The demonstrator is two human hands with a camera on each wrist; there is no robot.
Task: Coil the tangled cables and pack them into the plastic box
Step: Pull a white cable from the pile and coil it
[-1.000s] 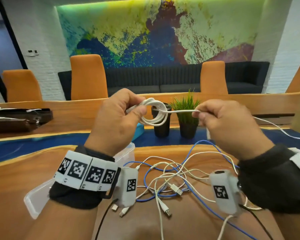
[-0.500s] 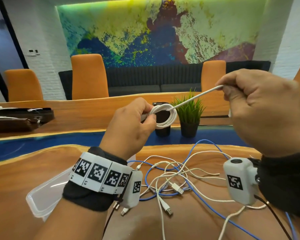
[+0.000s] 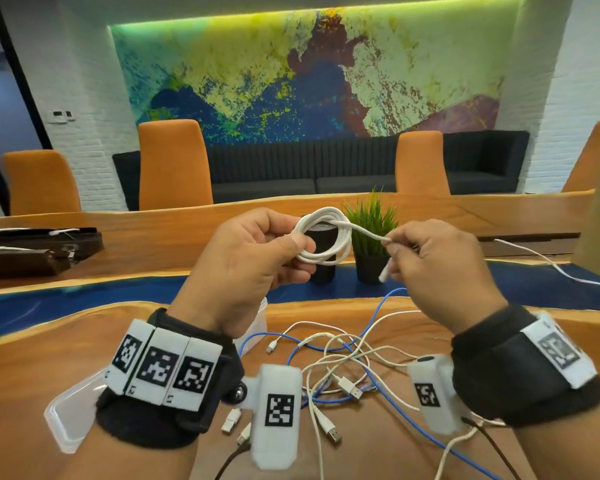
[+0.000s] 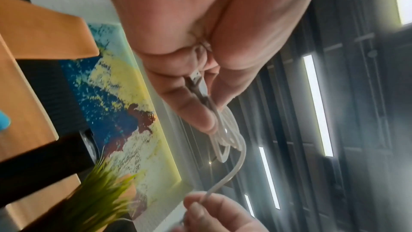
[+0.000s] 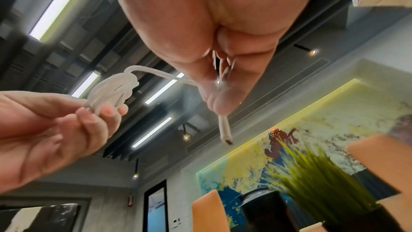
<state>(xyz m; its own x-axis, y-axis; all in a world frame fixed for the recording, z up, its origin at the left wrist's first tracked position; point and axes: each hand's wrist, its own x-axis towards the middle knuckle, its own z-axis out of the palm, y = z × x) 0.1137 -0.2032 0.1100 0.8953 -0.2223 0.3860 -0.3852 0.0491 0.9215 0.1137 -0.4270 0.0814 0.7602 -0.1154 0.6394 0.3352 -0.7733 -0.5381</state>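
A white cable coil (image 3: 326, 233) of several loops is held up over the table, pinched by my left hand (image 3: 253, 261) at its left side; the same coil (image 5: 111, 91) shows in the right wrist view. My right hand (image 3: 430, 268) pinches the free end of that cable (image 3: 368, 232) just right of the coil, and the plug (image 5: 225, 132) sticks out past the fingers. Below, a tangle of white and blue cables (image 3: 343, 362) lies on the wooden table. The clear plastic box (image 3: 257, 317) is mostly hidden behind my left wrist.
A clear lid (image 3: 70, 417) lies at the table's near left. A small potted plant (image 3: 371, 237) and a black cup (image 3: 321, 271) stand behind the hands. A loose white cable (image 3: 551, 265) runs off to the right. Orange chairs stand beyond the table.
My right hand has come down and left from its raised position, bringing the free end round the coil. The left hand has turned the coil a little and kept its hold.
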